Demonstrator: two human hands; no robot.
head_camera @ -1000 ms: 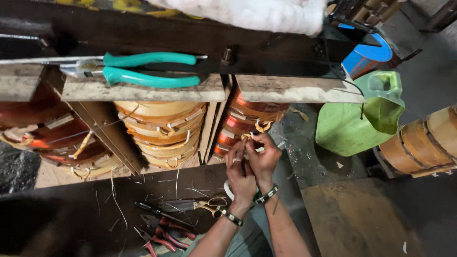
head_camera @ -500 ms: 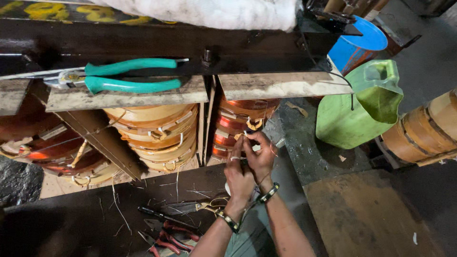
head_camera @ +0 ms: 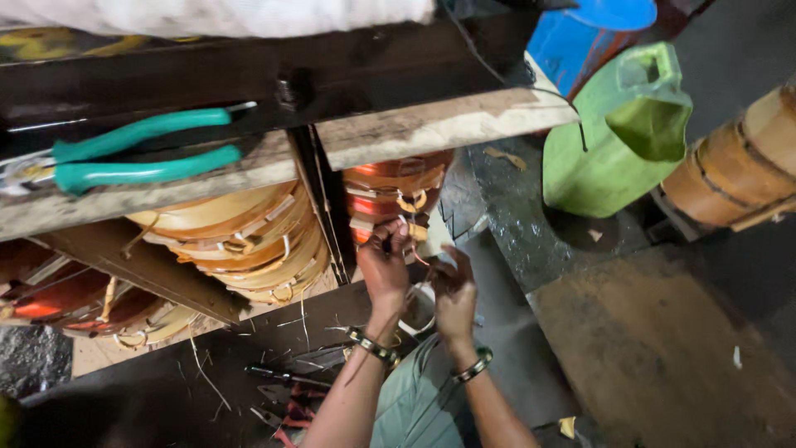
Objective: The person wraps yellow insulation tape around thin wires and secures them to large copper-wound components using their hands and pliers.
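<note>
Both hands work close together below the edge of a rough wooden shelf [head_camera: 439, 124]. On the left hand [head_camera: 384, 267], raised a little higher, the fingers are pinched narrow on a thin pale strip [head_camera: 412, 249], which looks like cane or split reed, though it is too fine and blurred to be sure. Just beside and slightly lower, the right hand [head_camera: 454, 292] has its fingers curled around the same strip where it runs down between the two hands. Each wrist carries a bracelet (dark with light beads, as far as can be seen).

Right behind the fingertips is a stack of orange-red woven hoops [head_camera: 396, 192], tucked under the shelf to the right of a dark upright post [head_camera: 323, 207]. Left of that post lies a larger stack of pale yellow hoops [head_camera: 240, 236]. Teal-handled pliers [head_camera: 137, 155] rest on a plank [head_camera: 124, 195] above those, well apart from the hands. Below the left forearm, some red-handled tools [head_camera: 286, 398] lie on the dark floor. Off to the right stands a green plastic jug [head_camera: 618, 133], with a banded wooden tub [head_camera: 738, 166] beyond it.
</note>
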